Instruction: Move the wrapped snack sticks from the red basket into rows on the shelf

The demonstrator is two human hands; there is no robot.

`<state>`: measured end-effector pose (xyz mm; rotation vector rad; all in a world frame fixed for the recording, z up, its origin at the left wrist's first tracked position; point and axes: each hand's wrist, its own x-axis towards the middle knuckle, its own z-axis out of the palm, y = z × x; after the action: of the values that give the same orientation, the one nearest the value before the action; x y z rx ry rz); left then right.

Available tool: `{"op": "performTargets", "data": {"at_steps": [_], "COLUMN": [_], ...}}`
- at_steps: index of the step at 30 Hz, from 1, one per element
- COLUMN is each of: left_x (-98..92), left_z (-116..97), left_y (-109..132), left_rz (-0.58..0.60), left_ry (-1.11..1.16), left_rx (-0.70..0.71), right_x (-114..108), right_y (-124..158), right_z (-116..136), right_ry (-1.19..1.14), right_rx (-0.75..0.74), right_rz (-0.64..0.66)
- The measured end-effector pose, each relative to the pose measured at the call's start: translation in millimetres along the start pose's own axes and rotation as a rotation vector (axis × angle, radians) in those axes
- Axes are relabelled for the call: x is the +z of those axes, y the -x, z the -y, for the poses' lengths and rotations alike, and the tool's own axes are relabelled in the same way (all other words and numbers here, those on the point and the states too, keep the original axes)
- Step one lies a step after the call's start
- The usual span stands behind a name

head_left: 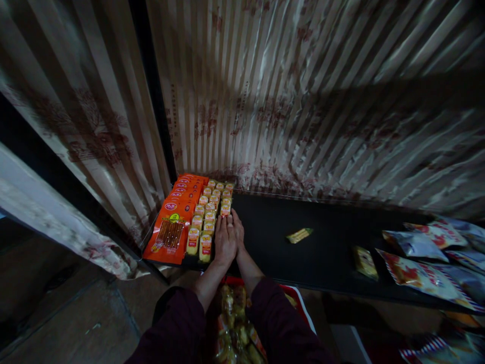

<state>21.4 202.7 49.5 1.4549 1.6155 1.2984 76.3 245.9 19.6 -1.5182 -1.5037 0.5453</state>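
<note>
My left hand (225, 240) and my right hand (238, 228) lie close together at the near end of the rightmost row of small wrapped cakes (205, 246). Both have their fingers stretched forward. The fingertips reach the nearest visible wrapped cake (226, 208) of that row; whatever lies under the palms is hidden. Left of my hands, the yellow cakes with orange and white labels stand in several lined-up rows. Beside them, overlapping orange snack packets (170, 227) with brown sticks shown on the front line the left end of the black shelf (265, 253).
A single wrapped snack (299, 235) lies mid-shelf, another yellow package (366, 263) further right. White, red and blue bags (428, 275) pile up at the right end. Below my arms stands a red box (297, 293) of wrapped cakes. Striped sheeting (265, 101) hangs behind; a dark post (153, 86) rises at left.
</note>
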Motion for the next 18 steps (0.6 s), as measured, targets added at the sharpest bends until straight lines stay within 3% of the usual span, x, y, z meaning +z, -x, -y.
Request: {"op": "performTargets", "data": {"at_steps": [7,18], "left_x": [-8.0,-5.1], "left_z": [-5.5,9.1], "left_y": [-0.4,-0.3], "left_rz": [-0.028,0.000], "left_ry": [0.007,0.000], "left_rx": [-0.029,-0.021], "right_x": [5.0,-6.5], "right_y": [4.5,3.1], "right_z": [1.2,18.6], "right_ry": [-0.017,-0.004], "right_rx": [-0.019,-0.013], "right_rz": [0.015,0.007]}}
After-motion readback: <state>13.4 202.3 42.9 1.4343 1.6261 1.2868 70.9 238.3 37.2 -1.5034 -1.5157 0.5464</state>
